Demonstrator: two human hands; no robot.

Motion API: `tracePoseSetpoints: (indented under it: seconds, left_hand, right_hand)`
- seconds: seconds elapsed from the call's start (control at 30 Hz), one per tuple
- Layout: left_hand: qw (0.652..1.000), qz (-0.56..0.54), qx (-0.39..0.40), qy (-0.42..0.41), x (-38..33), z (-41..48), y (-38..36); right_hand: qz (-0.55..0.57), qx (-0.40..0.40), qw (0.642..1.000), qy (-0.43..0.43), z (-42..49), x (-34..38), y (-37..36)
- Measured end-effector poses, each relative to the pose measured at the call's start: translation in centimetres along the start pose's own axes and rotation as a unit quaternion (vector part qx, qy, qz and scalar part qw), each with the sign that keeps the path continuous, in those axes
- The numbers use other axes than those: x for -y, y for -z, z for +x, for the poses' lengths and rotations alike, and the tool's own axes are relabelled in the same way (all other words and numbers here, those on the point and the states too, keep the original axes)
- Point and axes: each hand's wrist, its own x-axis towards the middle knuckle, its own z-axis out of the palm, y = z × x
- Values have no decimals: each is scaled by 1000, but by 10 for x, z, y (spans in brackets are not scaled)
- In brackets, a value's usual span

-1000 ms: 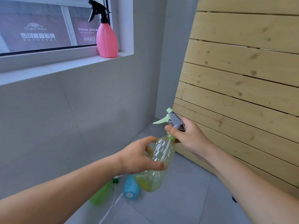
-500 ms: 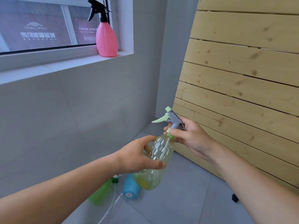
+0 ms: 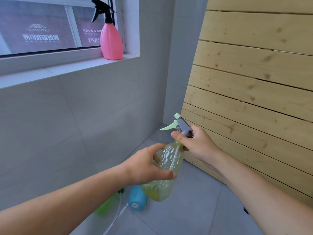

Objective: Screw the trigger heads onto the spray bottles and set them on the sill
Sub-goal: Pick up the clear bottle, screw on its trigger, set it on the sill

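A clear yellow-green spray bottle point(image 3: 169, 160) is held tilted in mid-air. My left hand point(image 3: 145, 165) wraps around its body. My right hand point(image 3: 196, 143) grips the neck of the grey and light-green trigger head point(image 3: 179, 124), which sits on the bottle's mouth with its tube inside. A pink bottle point(image 3: 111, 41) with a black trigger head stands upright at the right end of the white sill point(image 3: 67, 67). On the floor below lie a blue bottle point(image 3: 136, 199) and a green bottle point(image 3: 105, 206), partly hidden by my left arm.
A slatted wooden panel point(image 3: 254, 82) leans against the wall on the right, close behind my right hand. Grey tiled wall runs under the window. A thin white tube point(image 3: 118, 216) lies on the grey floor tiles by the green bottle.
My right hand has shifted its grip round the trigger head's neck, thumb further left. The bottle has barely moved in my left hand.
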Motion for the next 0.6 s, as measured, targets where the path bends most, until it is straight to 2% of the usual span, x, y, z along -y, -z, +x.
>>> tracePoseSetpoints:
  seconds: [0.13,0.27,0.33,0.47,0.6]
  left_hand:
    - [1000,0,-2,8,-1,0,2]
    - [1000,-10,1,5,-5,-2,-3]
    - [1000,-27,5,9,-7,0,-2]
    - [975,-204,83,16,-11,-4,5]
    - [946,-305,108,13,-19,-8,4]
  right_hand:
    - [89,64,993,-36,2,4,8]
    - [5,62,998,-10,2,3,10]
    - [3,47,999,2,2,5,9]
    - [150,33,987,-41,1,14,12]
    - [315,79,943,-71,-5,24,9]
